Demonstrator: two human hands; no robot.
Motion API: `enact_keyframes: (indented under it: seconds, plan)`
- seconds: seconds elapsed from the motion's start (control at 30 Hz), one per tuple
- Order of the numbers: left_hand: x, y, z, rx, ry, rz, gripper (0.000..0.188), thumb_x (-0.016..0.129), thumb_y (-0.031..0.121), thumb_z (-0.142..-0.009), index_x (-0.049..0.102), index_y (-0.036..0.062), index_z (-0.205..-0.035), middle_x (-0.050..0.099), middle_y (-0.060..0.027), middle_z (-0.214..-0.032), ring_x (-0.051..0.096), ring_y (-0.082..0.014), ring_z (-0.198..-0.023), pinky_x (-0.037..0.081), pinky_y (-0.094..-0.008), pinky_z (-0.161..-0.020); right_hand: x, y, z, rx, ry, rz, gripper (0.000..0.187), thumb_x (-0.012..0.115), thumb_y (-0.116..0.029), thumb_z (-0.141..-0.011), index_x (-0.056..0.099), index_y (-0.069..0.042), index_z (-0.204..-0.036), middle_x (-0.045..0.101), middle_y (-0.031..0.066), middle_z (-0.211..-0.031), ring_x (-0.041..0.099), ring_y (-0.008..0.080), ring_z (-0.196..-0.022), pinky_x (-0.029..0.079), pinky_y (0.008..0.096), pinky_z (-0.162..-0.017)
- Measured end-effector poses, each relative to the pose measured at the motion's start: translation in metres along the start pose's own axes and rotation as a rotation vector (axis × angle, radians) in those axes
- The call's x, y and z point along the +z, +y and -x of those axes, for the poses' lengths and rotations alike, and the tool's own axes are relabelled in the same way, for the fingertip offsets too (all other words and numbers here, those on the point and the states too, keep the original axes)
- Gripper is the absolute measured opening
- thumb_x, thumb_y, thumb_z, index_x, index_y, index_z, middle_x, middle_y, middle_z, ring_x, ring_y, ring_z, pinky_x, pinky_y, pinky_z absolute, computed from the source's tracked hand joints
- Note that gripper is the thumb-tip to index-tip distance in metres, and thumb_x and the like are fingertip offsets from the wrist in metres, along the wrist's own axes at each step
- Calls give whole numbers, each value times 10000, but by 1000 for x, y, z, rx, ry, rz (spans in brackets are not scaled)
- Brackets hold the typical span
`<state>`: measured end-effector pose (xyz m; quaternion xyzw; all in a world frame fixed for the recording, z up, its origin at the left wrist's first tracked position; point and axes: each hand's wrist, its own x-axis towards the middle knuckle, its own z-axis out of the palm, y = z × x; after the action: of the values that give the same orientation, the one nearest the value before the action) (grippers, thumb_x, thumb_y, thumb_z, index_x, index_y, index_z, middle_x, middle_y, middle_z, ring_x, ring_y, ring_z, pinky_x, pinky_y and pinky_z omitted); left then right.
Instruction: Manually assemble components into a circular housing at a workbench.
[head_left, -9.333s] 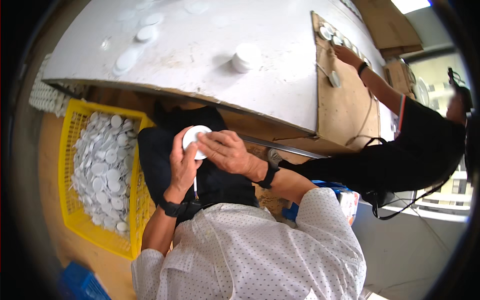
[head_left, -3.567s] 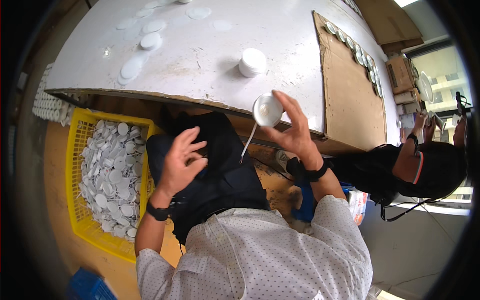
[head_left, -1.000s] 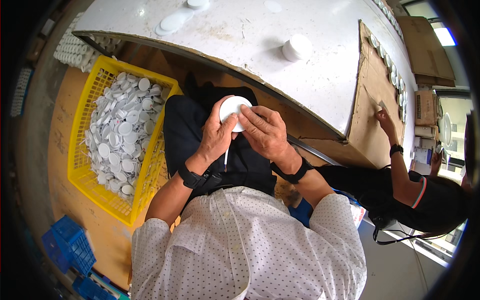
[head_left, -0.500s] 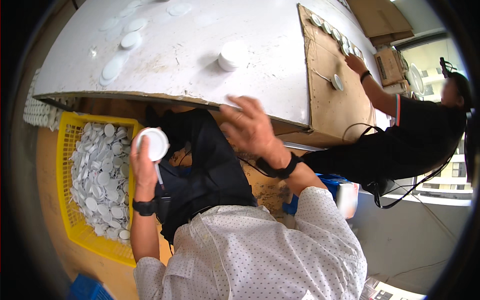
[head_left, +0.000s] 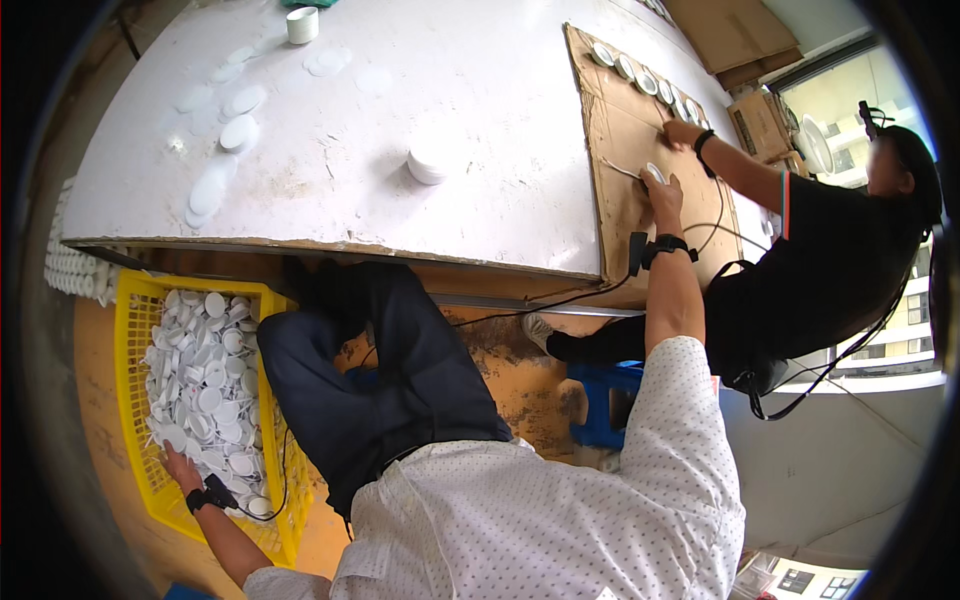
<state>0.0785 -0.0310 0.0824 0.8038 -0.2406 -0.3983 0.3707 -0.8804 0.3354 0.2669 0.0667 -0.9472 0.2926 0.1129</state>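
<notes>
My left hand (head_left: 182, 470) is down inside the yellow basket, its fingers closed at the edge of a white round disc (head_left: 172, 437). Many similar white discs, some with thin stems, lie heaped around it. My right hand (head_left: 663, 200) reaches far right over the brown cardboard sheet (head_left: 615, 130), its fingertips closed on a small white round piece (head_left: 655, 172). A thin white cord (head_left: 620, 169) runs left from that piece. Just beyond, a co-worker's hand (head_left: 683, 133) is near a row of white round pieces (head_left: 646, 82) along the cardboard's far side.
A short stack of white discs (head_left: 427, 167) stands on the white table (head_left: 330, 190); flat translucent discs (head_left: 212, 188) lie at its left. A white cup (head_left: 302, 25) is at the back. The yellow basket (head_left: 128, 340) stands left of my legs. A blue stool (head_left: 598, 405) is under the table's right.
My left hand, which held a white disc above my lap, has gone down into the basket. My right hand has moved right from the table edge to the cardboard. The view has shifted slightly.
</notes>
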Motion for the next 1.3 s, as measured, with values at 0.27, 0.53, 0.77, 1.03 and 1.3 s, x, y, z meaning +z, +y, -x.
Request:
enact_keyframes:
  seconds: [0.27, 0.53, 0.77, 1.03, 1.3]
  plan:
    - [76, 4, 133, 328, -501, -74, 343, 579, 203, -863, 528, 41, -1162, 575, -75, -1122, 609, -201, -942, 482, -280, -702, -1, 8, 33, -175, 46, -277, 642, 725, -350, -743, 479, 24, -1204, 583, 105, -1050, 542, 193, -918, 442, 301, -800]
    - [177, 80, 372, 558, -1462, 110, 594, 621, -29, -773, 345, 12, -1298, 423, -155, -1326, 544, -236, -1096, 488, -294, -823, -35, -133, 260, -930, -463, -363, 753, 747, 30, -635, 405, -38, -1303, 449, 160, -1270, 452, 289, -1149, 382, 387, -948]
    - [195, 77, 428, 914, -1316, 30, 758, 745, 56, -680, 316, 35, -1305, 521, -162, -1189, 545, -273, -1089, 469, -345, -879, -20, -201, 361, -1059, -1111, -659, 881, 822, -69, -536, 408, -68, -1314, 469, 160, -1211, 481, 305, -1108, 409, 370, -923]
    - [173, 55, 395, 581, -1185, 30, 715, 746, -14, -645, 383, 26, -1260, 570, -109, -1098, 561, -174, -1018, 472, -301, -852, 20, -229, 284, -621, -598, -622, 552, 759, -198, -715, 505, 9, -1158, 502, 68, -944, 510, 153, -835, 474, 290, -664]
    - [171, 38, 391, 832, -1098, 37, 674, 733, -19, -667, 386, 0, -1244, 572, -112, -1085, 580, -184, -997, 491, -298, -823, 69, -237, 210, -203, -740, -682, 416, 710, -273, -774, 573, 9, -1047, 532, 2, -721, 463, 70, -614, 393, 191, -538]
